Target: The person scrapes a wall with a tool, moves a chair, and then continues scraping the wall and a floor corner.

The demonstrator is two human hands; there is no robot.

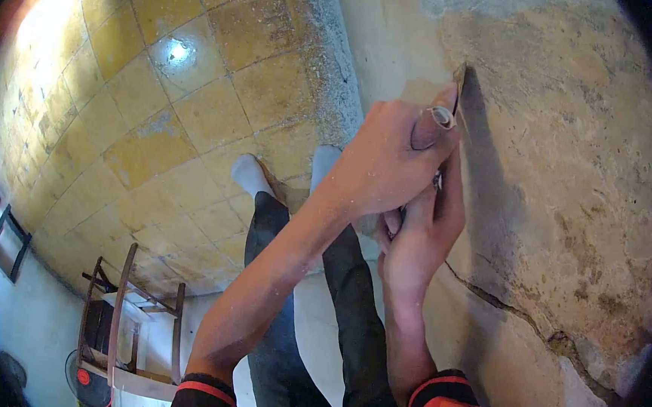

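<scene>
My left hand is closed around a thin scraper, its thumb pointing toward the wall. The narrow blade of the scraper shows nearly edge-on beyond the fingers, against the wall surface, and casts a long shadow. Just below, my right hand is closed with curled fingers, pressed up against the left hand at the lower part of the same tool. A small bit of metal shows between the two hands. Most of the handle is hidden by the fingers. The wall has worn, patchy, stained plaster.
A crack runs across the lower wall. Pale dust and crumbs lie along the wall's foot on yellow floor tiles. My feet stand close to the wall. A wooden chair and a fan are at lower left.
</scene>
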